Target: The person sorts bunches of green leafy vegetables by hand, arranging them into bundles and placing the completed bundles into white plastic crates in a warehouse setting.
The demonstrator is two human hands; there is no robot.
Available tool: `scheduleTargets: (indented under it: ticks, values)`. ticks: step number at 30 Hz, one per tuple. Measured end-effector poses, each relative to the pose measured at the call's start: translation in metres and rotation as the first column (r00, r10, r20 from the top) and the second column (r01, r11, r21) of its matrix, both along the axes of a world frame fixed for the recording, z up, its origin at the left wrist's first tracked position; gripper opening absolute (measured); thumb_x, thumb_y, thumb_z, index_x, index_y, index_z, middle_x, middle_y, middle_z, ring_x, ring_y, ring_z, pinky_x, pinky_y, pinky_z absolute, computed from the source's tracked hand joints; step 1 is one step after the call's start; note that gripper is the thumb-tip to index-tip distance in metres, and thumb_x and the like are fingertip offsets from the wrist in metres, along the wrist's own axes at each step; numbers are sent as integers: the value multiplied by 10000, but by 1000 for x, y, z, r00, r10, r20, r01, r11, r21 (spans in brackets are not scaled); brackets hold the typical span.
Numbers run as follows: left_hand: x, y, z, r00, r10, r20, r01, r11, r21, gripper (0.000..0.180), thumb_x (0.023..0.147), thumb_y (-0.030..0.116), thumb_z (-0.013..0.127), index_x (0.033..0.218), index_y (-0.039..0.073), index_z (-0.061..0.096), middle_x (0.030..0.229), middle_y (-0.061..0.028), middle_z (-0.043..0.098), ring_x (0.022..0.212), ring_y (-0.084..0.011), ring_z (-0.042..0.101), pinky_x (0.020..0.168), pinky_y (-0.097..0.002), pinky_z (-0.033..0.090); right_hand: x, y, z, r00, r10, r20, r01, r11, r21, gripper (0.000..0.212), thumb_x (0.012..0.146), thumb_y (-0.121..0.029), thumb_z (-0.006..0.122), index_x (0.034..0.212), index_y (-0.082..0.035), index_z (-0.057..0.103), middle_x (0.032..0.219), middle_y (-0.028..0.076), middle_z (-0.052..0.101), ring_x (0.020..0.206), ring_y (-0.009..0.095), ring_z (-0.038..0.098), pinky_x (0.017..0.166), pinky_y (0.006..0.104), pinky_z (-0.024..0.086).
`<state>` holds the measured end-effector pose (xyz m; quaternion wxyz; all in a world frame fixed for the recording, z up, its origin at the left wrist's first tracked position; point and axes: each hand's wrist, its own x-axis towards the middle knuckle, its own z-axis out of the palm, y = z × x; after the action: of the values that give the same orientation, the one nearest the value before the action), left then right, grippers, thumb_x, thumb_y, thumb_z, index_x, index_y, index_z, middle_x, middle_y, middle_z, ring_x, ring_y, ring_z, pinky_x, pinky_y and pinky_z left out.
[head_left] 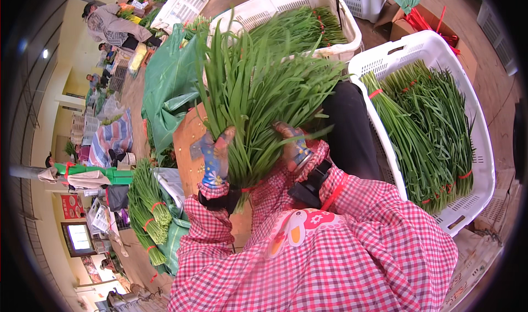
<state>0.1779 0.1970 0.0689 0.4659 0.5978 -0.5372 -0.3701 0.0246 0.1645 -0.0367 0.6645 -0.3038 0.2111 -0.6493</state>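
Note:
A big loose bunch of garlic chives [258, 97] stands upright in front of me, its leaves fanning out at the top. My left hand [217, 152], in a blue floral glove, grips the lower left side of the bunch. On its right side my right hand [295, 146], gloved alike, is closed around stalks, slightly blurred. Leaves partly cover the fingers of both hands. Below them, a red tie [248, 189] shows at the base of the bunch. Behind my left hand is a wooden board [188, 131] with a small grey metal piece [196, 150] on it.
A white crate [477, 147] of tied chives stands to the right, another white crate [352, 20] ahead. Green sheeting [168, 92] lies at the left, with tied bundles [151, 210] nearer. A box of red strips [432, 26] is at the far right. Other people work at far left.

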Motion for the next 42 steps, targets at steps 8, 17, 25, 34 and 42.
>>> scheduleTargets:
  ticks: [8, 17, 25, 34, 42]
  values:
    - [38, -6, -7, 996, -5, 93, 25, 974, -223, 563, 917, 244, 525, 1355, -26, 297, 1341, -209, 381, 1213, -350, 426, 1055, -430, 341, 39, -8, -89, 897, 213, 387, -284, 949, 137, 461, 871, -341, 538, 1189, -9, 500, 1120, 118, 596, 995, 239, 588, 884, 371, 473]
    - [-19, -12, 31, 816, 264, 514, -22, 903, -429, 355, 829, 104, 641, 1147, -11, 533, 978, -97, 646, 904, -210, 617, 764, -310, 482, 15, -3, 2, 784, 268, 560, -454, 863, 221, 619, 802, -497, 599, 1217, -48, 507, 1140, 118, 589, 1021, 226, 576, 902, 397, 445]
    - [-91, 49, 48, 309, -372, 876, 504, 845, 181, 591, 703, 279, 706, 1237, 111, 517, 1194, -170, 544, 1111, -307, 517, 911, -439, 413, -18, 15, -43, 696, 206, 688, -524, 800, 290, 653, 879, -536, 439, 1266, -10, 453, 1216, 194, 534, 1126, 319, 508, 996, 489, 365]
    - [-47, 0, 62, 512, -244, 824, 446, 895, -12, 822, 734, 208, 708, 1374, -44, 259, 1372, -241, 360, 1265, -369, 375, 1021, -390, 349, -24, -2, -129, 337, 605, 722, -878, 479, 8, 631, 907, -513, 381, 1266, 2, 446, 1224, 213, 521, 1130, 346, 499, 1003, 506, 356]
    - [-31, -62, 15, 626, -527, 575, 380, 850, 365, 862, 795, 300, 686, 1396, -48, 176, 1370, -243, 365, 1270, -277, 376, 1050, -355, 290, -31, -65, -186, -427, 871, 245, -885, -347, -309, 615, 932, -492, 330, 1265, 14, 440, 1230, 229, 509, 1132, 370, 492, 1008, 520, 347]
